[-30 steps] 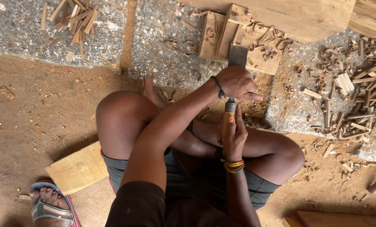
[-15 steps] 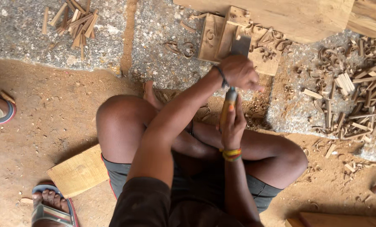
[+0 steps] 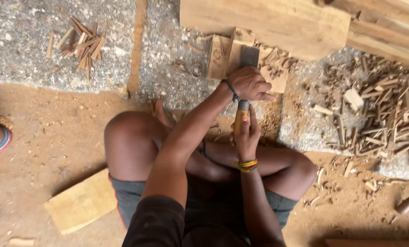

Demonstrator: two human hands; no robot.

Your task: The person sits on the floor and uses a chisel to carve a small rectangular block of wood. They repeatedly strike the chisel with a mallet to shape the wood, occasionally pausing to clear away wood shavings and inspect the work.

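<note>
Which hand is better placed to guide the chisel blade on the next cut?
Left. The left hand grips the chisel just behind its blade, over the carved block; the right hand sits further back on the handle, better for pushing.

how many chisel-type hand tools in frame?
2. One chisel with a wooden handle is gripped by both the left hand and right hand over the carved wood piece. A second tool lies at the right edge. Others may be hidden among the shavings.

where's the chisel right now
In the head view the chisel stands just above centre, its wooden handle gripped by the right hand, the left hand over its neck, blade on the carved wood piece.
</note>
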